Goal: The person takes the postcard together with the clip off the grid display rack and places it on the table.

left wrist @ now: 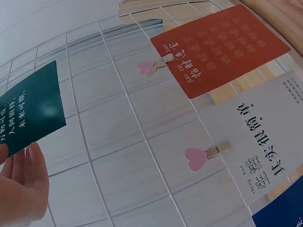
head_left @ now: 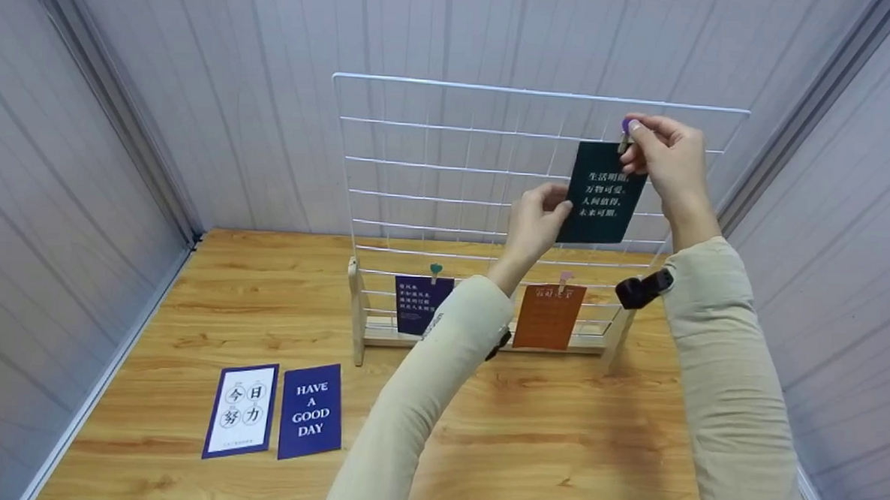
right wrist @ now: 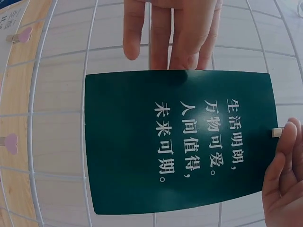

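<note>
A dark green card with white Chinese lettering is held upright against the white wire grid rack, high on its right side. My left hand pinches the card's left edge. At the card's top edge, my right hand pinches a small wooden clothespin with a purple top. The right wrist view shows the clothespin's wooden tip at the card's edge; whether it also grips the wire cannot be told.
Lower on the rack hang a purple card, an orange-red card and a white card, with clothespins. The left sleeve hides the white card in the head view. Left on the wooden floor lie a purple-bordered card and a "HAVE A GOOD DAY" card.
</note>
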Action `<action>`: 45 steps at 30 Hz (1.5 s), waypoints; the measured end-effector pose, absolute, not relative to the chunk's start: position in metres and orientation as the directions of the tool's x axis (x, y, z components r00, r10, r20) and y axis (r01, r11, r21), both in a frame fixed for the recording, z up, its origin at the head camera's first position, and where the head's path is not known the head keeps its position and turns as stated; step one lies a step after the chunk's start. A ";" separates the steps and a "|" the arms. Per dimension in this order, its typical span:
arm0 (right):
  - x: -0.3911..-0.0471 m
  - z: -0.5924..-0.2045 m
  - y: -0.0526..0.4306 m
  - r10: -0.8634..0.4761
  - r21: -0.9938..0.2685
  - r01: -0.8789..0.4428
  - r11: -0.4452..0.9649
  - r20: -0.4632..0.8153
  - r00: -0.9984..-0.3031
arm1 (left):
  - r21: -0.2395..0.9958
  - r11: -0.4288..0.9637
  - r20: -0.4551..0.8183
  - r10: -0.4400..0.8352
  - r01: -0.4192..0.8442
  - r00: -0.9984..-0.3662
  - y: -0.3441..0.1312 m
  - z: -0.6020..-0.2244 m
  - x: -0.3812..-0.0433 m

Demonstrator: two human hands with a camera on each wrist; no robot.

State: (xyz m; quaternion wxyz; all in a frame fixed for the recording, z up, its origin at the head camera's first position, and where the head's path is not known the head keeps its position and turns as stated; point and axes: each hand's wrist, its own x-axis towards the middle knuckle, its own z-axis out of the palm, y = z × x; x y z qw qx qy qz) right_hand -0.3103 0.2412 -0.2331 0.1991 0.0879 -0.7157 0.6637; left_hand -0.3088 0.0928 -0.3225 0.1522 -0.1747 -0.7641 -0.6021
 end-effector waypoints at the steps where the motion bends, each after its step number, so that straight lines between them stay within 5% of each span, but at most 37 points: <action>1: -0.310 -0.233 0.241 0.143 -0.917 -0.386 0.100 0.397 -0.907 | 0.865 0.216 0.447 0.079 0.453 -0.891 0.093 -0.323 -0.309; 45: -0.312 -0.229 0.231 0.245 -0.893 -0.431 -0.133 0.391 -0.887 | 0.866 0.288 0.417 0.034 0.408 -0.908 0.089 -0.324 -0.308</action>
